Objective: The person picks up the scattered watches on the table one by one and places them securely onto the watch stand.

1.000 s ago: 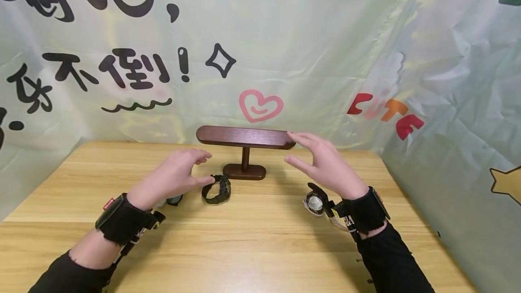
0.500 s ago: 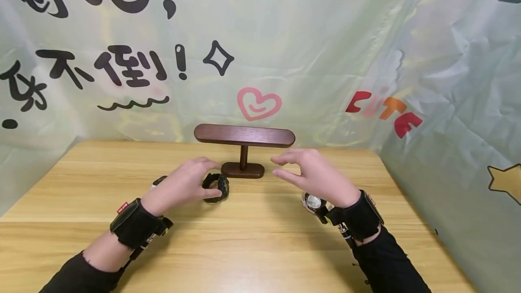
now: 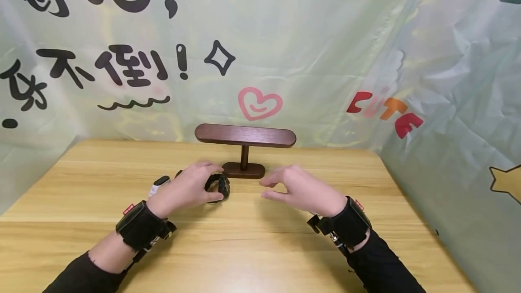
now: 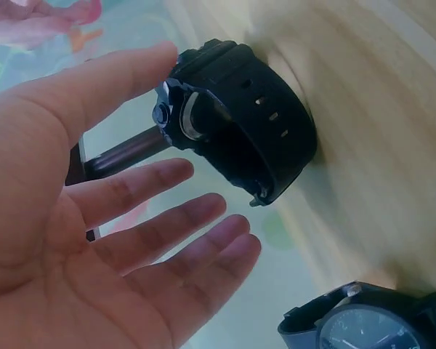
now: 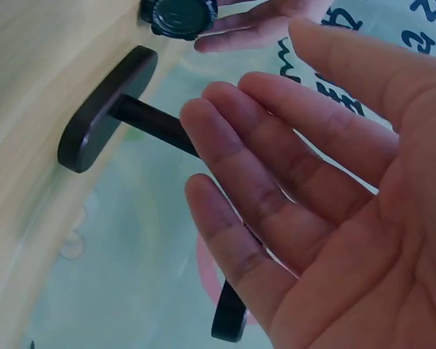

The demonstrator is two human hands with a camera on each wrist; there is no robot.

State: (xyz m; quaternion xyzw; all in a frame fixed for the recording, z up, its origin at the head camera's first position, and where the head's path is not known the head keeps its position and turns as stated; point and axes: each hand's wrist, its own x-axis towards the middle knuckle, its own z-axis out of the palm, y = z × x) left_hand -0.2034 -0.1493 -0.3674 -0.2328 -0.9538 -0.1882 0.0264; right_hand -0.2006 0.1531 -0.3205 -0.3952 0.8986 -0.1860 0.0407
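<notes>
A black wristwatch [image 3: 224, 186] with its strap closed in a loop stands on edge on the table, left of the dark wooden stand's base. My left hand [image 3: 184, 190] reaches over it from the left. In the left wrist view the thumb tip is right at the case of the black wristwatch [image 4: 276, 123], while the other fingers [image 4: 203, 211] extend fairly straight beside the loop. My right hand [image 3: 299, 190] hovers right of the stand's base, fingers gently bent and nothing in them. The right wrist view shows its palm and spread-out fingers [image 5: 218, 138] in front of the stand's post.
The T-shaped wooden watch stand [image 3: 245, 135] rises at the back middle of the wooden table [image 3: 244, 248], with a bare bar. A white-strapped watch [image 3: 159, 183] lies behind my left wrist. Another dark watch [image 4: 370, 331] shows in the left wrist view. A printed cloth [image 3: 317, 35] hangs behind.
My left hand has moved right and down to the black wristwatch. My right hand has come down and left from the bar's end towards the stand's base, covering the watch on the right.
</notes>
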